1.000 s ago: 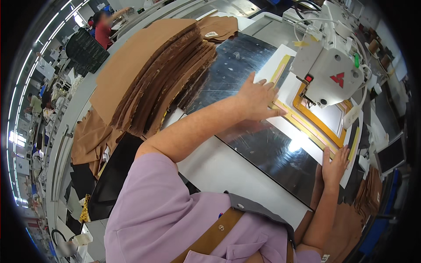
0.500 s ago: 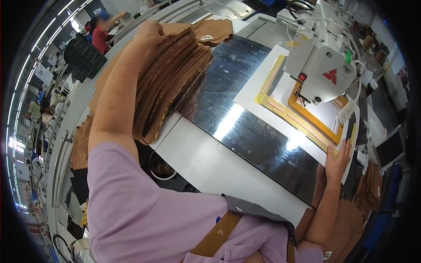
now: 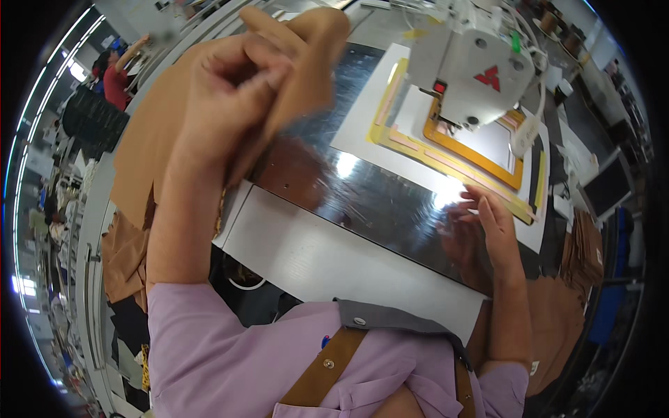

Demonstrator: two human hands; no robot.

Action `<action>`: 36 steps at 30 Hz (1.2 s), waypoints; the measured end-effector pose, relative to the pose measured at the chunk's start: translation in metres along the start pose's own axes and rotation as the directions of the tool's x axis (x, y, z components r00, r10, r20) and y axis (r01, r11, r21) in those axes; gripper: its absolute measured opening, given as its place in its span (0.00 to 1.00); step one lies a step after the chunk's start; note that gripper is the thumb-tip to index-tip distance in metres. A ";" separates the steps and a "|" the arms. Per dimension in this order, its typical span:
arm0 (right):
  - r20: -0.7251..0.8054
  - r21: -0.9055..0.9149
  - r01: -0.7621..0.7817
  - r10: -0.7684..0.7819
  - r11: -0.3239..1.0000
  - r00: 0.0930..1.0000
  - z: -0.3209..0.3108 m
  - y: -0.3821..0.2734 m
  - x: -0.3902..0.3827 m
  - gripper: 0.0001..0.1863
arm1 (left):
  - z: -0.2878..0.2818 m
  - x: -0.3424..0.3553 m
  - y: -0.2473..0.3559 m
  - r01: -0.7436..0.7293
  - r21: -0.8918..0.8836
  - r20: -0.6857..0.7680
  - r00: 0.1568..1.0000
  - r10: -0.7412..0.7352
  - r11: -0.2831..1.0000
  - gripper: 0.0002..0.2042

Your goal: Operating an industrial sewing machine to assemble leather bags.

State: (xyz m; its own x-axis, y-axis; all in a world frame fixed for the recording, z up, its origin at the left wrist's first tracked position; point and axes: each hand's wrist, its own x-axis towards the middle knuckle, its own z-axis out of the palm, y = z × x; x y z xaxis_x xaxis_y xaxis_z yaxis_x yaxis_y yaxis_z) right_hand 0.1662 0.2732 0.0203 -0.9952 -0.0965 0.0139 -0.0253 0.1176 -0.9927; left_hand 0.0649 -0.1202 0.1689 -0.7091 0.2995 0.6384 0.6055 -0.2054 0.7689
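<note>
My left hand is closed, fingers pinched on the edge of a brown leather piece. The piece is lifted and curls over to the right of the hand, slightly blurred. Beneath and left of it lie more brown leather pieces, partly hidden by my left arm. My right hand holds nothing; its fingers are bent and somewhat apart. It hovers over the shiny metal plate, close to the corner of a white sheet with a yellow-taped border.
A white industrial sewing machine head stands over an orange frame on the white sheet. At the right are a dark screen and stacked brown pieces. Another person in red sits far left.
My left hand has come nearer, raising a leather piece that folds over to the right. My right hand has left the white sheet's edge and moved left. The whole view has shifted.
</note>
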 end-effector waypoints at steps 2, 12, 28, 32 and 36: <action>0.177 0.304 -0.176 0.126 0.936 0.976 0.020 -0.002 0.008 0.41 | 0.063 -0.024 -0.005 -0.075 -0.033 0.273 0.959 0.081 0.997 0.04; -0.220 0.395 -0.070 0.168 0.916 0.961 -0.057 0.020 -0.007 0.35 | 0.204 -0.081 -0.076 0.203 0.077 0.747 0.637 -0.191 0.976 0.23; 0.029 -0.116 -0.033 0.036 0.993 0.999 -0.052 -0.098 -0.090 0.08 | 0.127 0.011 -0.102 -0.242 0.188 0.716 0.697 0.036 0.952 0.08; -0.003 -0.386 0.321 -0.349 0.865 0.937 -0.058 -0.115 -0.101 0.09 | 0.112 0.009 -0.030 -0.241 0.366 0.574 0.819 -0.014 0.899 0.08; 0.077 -0.467 0.504 -0.535 0.726 0.842 -0.084 -0.128 -0.110 0.08 | 0.090 0.008 -0.010 -0.195 0.165 0.491 0.866 0.091 0.967 0.10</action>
State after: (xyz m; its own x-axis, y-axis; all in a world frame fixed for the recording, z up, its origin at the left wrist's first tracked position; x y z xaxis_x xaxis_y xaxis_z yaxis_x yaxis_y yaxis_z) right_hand 0.2708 0.3514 0.1558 -0.8168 -0.2207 0.5331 -0.5642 0.4987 -0.6580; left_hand 0.0861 -0.0316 0.1628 -0.3819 0.6982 0.6056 0.7834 -0.1031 0.6129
